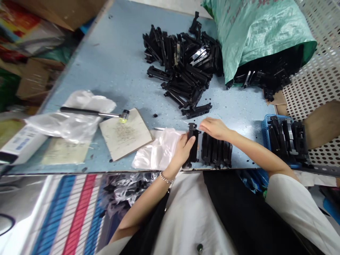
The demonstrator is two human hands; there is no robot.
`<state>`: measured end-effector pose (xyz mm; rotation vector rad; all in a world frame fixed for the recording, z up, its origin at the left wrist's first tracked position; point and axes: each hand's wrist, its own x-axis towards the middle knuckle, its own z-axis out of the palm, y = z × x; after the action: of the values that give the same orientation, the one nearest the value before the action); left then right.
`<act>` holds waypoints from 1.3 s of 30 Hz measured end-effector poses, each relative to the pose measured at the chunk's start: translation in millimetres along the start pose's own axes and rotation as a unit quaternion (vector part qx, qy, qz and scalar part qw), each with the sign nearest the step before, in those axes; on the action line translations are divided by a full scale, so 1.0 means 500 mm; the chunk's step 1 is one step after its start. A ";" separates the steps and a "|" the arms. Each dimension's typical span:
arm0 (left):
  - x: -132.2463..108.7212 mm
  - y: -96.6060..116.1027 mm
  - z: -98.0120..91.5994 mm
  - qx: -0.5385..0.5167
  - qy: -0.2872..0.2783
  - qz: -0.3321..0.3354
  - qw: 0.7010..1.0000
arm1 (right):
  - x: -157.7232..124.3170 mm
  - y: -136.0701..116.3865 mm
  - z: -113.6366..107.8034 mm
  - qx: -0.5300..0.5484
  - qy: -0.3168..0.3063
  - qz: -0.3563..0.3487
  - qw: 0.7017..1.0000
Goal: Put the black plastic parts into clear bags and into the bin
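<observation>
My left hand (184,147) is closed around a long black plastic part (193,143), holding it upright on edge near the front of the blue table (117,67). Just right of it stands a tight row of the same black parts (216,153). My right hand (214,127) rests on top of that row with its fingers curled over the far ends. A crumpled clear plastic bag (156,152) lies under my left wrist.
A big loose pile of black parts (183,67) lies at the back, beside a green sack (252,35) spilling more. A blue basket (284,140) of parts sits at the right. A small hammer (92,112), a square board (126,132) and plastic sheets (71,117) lie to the left.
</observation>
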<state>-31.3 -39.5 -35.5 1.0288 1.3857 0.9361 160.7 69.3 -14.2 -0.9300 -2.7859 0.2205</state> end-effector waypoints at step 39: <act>0.015 0.086 0.036 -0.277 -0.100 -0.178 0.939 | -0.102 -0.147 -0.071 0.001 0.043 -0.115 0.992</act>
<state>-10.4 -19.5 1.8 0.4134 1.0033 0.8503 166.7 -17.0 27.8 -0.5938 -2.7811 0.1439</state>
